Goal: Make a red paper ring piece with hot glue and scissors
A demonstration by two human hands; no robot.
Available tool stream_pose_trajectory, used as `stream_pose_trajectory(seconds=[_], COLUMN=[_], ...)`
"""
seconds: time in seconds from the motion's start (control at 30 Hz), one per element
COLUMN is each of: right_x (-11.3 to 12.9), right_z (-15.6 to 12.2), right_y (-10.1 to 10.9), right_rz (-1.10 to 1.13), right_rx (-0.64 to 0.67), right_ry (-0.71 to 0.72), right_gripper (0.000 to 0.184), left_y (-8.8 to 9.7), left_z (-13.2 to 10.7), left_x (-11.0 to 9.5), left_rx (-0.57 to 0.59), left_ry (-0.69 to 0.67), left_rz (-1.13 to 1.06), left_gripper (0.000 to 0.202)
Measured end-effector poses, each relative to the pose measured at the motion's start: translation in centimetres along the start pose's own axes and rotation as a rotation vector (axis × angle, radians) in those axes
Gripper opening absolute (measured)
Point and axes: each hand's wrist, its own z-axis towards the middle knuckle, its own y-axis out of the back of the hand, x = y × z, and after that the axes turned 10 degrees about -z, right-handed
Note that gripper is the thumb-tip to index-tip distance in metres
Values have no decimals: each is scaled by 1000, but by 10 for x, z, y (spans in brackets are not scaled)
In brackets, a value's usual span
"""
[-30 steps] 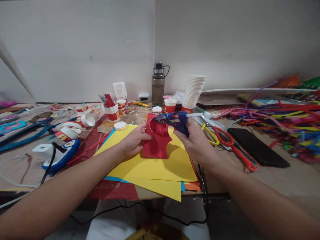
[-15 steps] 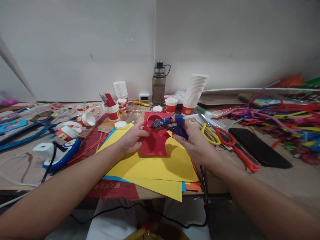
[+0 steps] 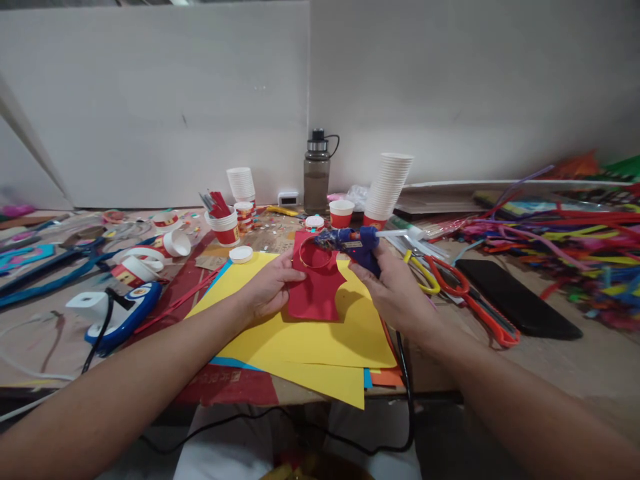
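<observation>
- The left hand (image 3: 273,283), at the middle of the frame, grips the left edge of a red piece of paper (image 3: 315,300), thumb on top.
- The right hand (image 3: 395,287), right of the middle, is wrapped around the handle of a blue glue gun (image 3: 363,250).
- The gun's nozzle points left, over a red ring (image 3: 313,265) on the paper's upper part; I can't tell whether it touches.
- Under the red paper, yellow sheets (image 3: 280,343) spread across the lower middle.
- A black phone (image 3: 517,297) lies at the right of the frame.
- A bottle (image 3: 317,183) stands at upper middle, left of a tall cup stack (image 3: 389,187).
</observation>
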Motion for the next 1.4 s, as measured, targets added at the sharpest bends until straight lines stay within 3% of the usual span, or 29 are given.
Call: stream_pose_trajectory(seconds=[0.53,0.67,0.9,1.1,1.27,1.4], right_x=[0,1,-2,-1,-1,0], right_z=[0,1,-2,-4,-4,-4], right_y=[-2,-2,-4,-4,-3,-4], right_rz=[-13,9,-179,-135,-108,-96], right_rx=[8,-37,-19,42,102,95], right_ry=[2,10,37,121,107,100], right_gripper=[30,34,23,25,24,29], left_y=[-5,-6,-12,-11,-3,-5], left_z=[3,2,-2,0,4,3], left_x=[1,3,5,0,-3,-2], left_rx=[-153,-135,-19,-53,-98,-104], left_ry=[-22,-11,-15,-13,-109,-102], left_rz=[-31,-40,-14,-3,21,13], left_gripper=[62,69,70,68,65,63])
